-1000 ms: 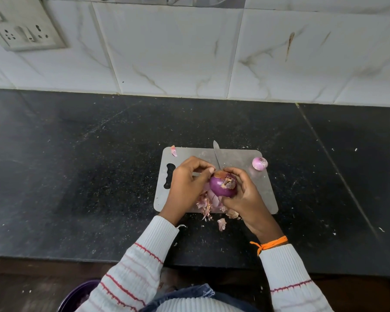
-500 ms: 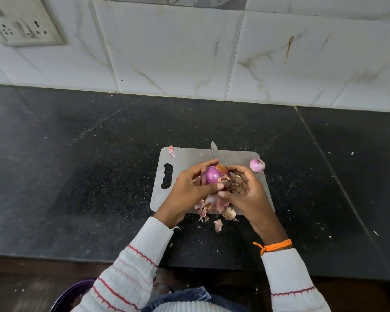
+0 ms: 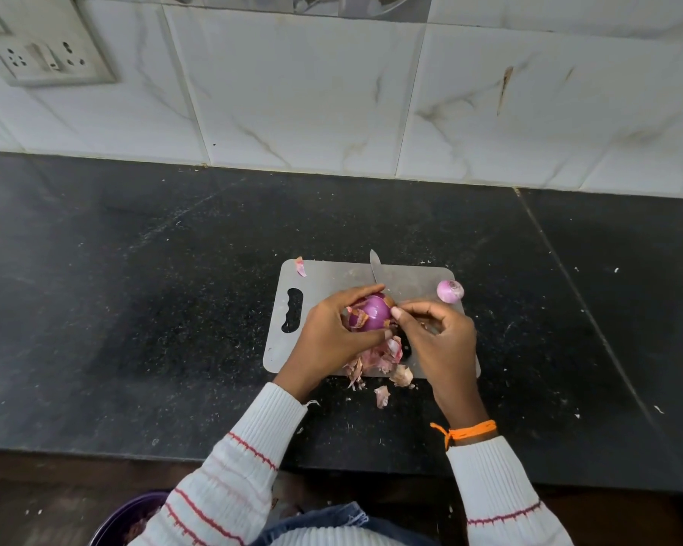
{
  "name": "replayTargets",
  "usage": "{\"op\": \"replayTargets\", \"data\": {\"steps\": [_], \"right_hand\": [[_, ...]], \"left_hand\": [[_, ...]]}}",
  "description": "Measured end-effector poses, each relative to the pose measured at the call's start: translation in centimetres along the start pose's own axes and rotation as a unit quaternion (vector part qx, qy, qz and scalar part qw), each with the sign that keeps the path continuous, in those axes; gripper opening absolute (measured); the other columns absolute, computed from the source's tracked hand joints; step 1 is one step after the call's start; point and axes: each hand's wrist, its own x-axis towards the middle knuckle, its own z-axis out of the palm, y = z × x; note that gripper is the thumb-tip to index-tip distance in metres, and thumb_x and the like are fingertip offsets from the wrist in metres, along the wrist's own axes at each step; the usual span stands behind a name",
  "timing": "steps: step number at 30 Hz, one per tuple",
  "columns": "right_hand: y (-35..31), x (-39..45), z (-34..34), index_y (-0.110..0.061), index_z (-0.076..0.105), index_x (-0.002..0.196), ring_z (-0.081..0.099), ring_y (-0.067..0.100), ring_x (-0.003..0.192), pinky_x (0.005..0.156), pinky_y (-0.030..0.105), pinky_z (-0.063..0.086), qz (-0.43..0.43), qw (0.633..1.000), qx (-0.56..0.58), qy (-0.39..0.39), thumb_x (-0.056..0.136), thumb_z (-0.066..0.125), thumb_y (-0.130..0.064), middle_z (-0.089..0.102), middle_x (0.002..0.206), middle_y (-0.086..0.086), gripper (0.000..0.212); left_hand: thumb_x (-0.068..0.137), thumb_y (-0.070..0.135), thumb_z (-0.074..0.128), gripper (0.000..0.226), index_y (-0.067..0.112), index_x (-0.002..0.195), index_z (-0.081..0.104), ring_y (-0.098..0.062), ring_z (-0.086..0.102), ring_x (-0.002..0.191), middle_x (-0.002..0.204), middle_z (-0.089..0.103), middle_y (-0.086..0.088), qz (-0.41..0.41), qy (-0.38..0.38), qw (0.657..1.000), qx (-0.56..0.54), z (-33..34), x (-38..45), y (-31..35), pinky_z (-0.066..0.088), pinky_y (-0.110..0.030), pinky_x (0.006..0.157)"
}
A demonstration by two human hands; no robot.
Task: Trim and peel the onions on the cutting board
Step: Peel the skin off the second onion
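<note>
A person stands at a dark speckled worktop (image 3: 135, 309), seen from above, working over a grey cutting board (image 3: 332, 277) that lies flat near the front edge.

The left hand (image 3: 332, 336) holds a purple onion (image 3: 373, 313) just above the middle of the board. Its fingers (image 3: 355, 295) curl over the top of the onion and the thumb wraps under it, so the onion sits cupped between them with its glossy peeled side facing up. Loose flaps of papery skin hang from the onion's left side, against the palm.

The right hand (image 3: 438, 340) meets the onion from the right. Its thumb and forefinger are pressed together in a narrow pinch at the onion's right edge, on a bit of brownish skin; the other fingers are bent loosely behind.

A knife (image 3: 377, 269) lies on the board behind the hands, its tip reaching just past the far edge; the handle is hidden by the hands. A second, smaller onion (image 3: 450, 291) rests at the board's far right corner, apart from both hands. A heap of pale pink peelings (image 3: 375, 358) lies under the hands at the board's near edge, with a few scraps spilled onto the worktop. One small scrap of peel (image 3: 300, 266) sits at the far left corner.

White marbled wall tiles (image 3: 292, 92) rise behind, with a switch plate (image 3: 44, 57) at upper left.
</note>
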Motion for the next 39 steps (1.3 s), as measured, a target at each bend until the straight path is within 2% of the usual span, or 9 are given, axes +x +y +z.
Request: {"op": "replayTargets", "data": {"steps": [6,10,14,16,20,26,32,36,39], "right_hand": [[-0.1,0.0,-0.1,-0.018,0.065,0.085,0.061,0.005,0.080,0.071,0.017,0.050,-0.017,0.999,-0.045,-0.005,0.086,0.063,-0.008,0.063,0.081,-0.006,0.010],[0.2,0.1,0.0,-0.018,0.061,0.087,0.063,0.013,0.082,0.073,0.029,0.054,0.009,0.999,-0.048,-0.004,0.092,0.056,-0.012,0.063,0.083,-0.003,0.009],[0.3,0.0,0.1,-0.015,0.053,0.088,0.056,0.004,0.073,0.062,0.009,0.044,-0.016,0.995,-0.094,0.004,0.095,0.050,-0.009,0.055,0.077,-0.009,0.010],[0.6,-0.1,0.0,-0.013,0.051,0.088,0.054,0.003,0.070,0.059,0.010,0.043,-0.005,0.994,-0.105,0.012,0.096,0.047,-0.008,0.053,0.075,-0.009,0.011],[1.3,0.0,-0.2,-0.011,0.057,0.088,0.062,0.017,0.074,0.063,0.024,0.049,0.074,0.996,-0.041,0.012,0.097,0.047,-0.011,0.064,0.080,0.004,0.013],[0.5,-0.3,0.5,-0.024,0.061,0.091,0.066,0.018,0.085,0.071,0.032,0.054,0.159,0.981,0.108,-0.041,0.096,0.040,-0.047,0.067,0.088,0.004,0.032],[0.0,-0.1,1.2,-0.017,0.061,0.090,0.063,0.015,0.081,0.067,0.027,0.051,0.139,0.986,0.092,-0.018,0.094,0.054,-0.027,0.065,0.085,0.002,0.013],[0.3,0.1,1.1,-0.023,0.063,0.074,0.062,0.019,0.074,0.069,0.039,0.052,0.125,0.989,0.076,0.006,0.094,0.054,-0.020,0.065,0.075,0.006,0.022],[1.1,0.3,0.8,-0.020,0.064,0.072,0.063,0.022,0.071,0.067,0.042,0.053,0.136,0.988,0.070,0.013,0.093,0.057,-0.018,0.066,0.072,0.007,0.022]], "left_hand": [[0.069,0.012,0.082,0.067,0.028,0.125,0.050,0.009,0.063,0.087,0.105,0.059,0.016,-0.039,-0.001,0.999,-0.005,0.1,-0.2,0.6,0.054,-0.015,0.075],[0.071,0.005,0.077,0.058,0.022,0.119,0.047,-0.007,0.065,0.090,0.104,0.062,0.004,-0.093,-0.005,0.994,-0.064,0.5,-0.3,0.6,0.055,-0.022,0.080],[0.081,-0.002,0.064,0.038,0.013,0.114,0.054,-0.006,0.064,0.083,0.098,0.064,-0.003,-0.136,-0.030,0.979,-0.147,0.5,-0.6,0.9,0.055,-0.021,0.077],[0.084,-0.004,0.058,0.030,0.018,0.104,0.058,-0.007,0.066,0.081,0.093,0.067,-0.003,-0.147,-0.050,0.971,-0.180,0.4,-0.7,0.8,0.055,-0.022,0.077],[0.087,-0.004,0.053,0.029,0.020,0.101,0.061,-0.009,0.067,0.079,0.088,0.068,-0.001,-0.166,-0.061,0.960,-0.218,0.2,-0.6,0.7,0.056,-0.022,0.072],[0.090,0.000,0.053,0.025,0.021,0.099,0.061,-0.005,0.069,0.074,0.084,0.070,0.004,-0.180,-0.060,0.956,-0.225,0.2,-0.6,0.6,0.054,-0.018,0.064],[0.085,0.005,0.063,0.028,0.014,0.111,0.061,-0.015,0.070,0.088,0.100,0.070,-0.007,-0.176,-0.079,0.953,-0.234,-0.1,-0.7,0.6,0.056,-0.024,0.073],[0.078,0.005,0.068,0.033,0.015,0.109,0.063,-0.015,0.069,0.091,0.099,0.071,-0.003,-0.162,-0.085,0.954,-0.237,-0.3,-1.0,0.5,0.056,-0.024,0.076],[0.074,0.015,0.066,0.045,0.006,0.119,0.059,-0.026,0.066,0.099,0.111,0.066,-0.016,-0.182,-0.095,0.939,-0.275,-0.4,-1.1,0.2,0.056,-0.033,0.085]]}}
